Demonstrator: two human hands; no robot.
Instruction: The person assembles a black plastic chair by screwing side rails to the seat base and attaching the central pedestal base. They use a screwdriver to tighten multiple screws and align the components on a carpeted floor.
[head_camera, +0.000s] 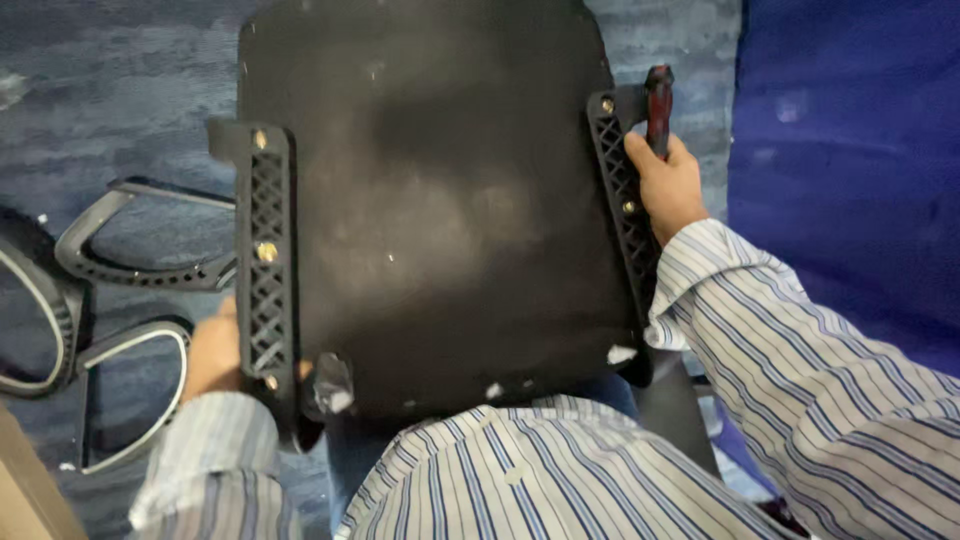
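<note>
Head view: your right hand (668, 185) is clamped on a screwdriver (658, 105) at the seat (430, 200)'s right bracket (622, 195), your left hand (212, 352) steadies the left edge, grip unclear, so a slipping tip could tilt the seat off your lap.

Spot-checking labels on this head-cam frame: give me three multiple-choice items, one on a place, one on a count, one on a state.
1. Where do the loose black plastic loop-shaped armrest frames lie?
A. on the blue carpet floor, at the picture's left
B. on top of the panel
C. in the right hand

2. How many black lattice plastic brackets sit on the large black flat seat panel?
A. one
B. two
C. four

3. What is the right hand doing?
A. resting flat and open
B. pointing
C. closed around a dark red-handled tool

Key: 1 A, they lie on the carpet beside the panel. 2 B, one along each side edge. 3 C, the fingers wrap around the handle.
</note>
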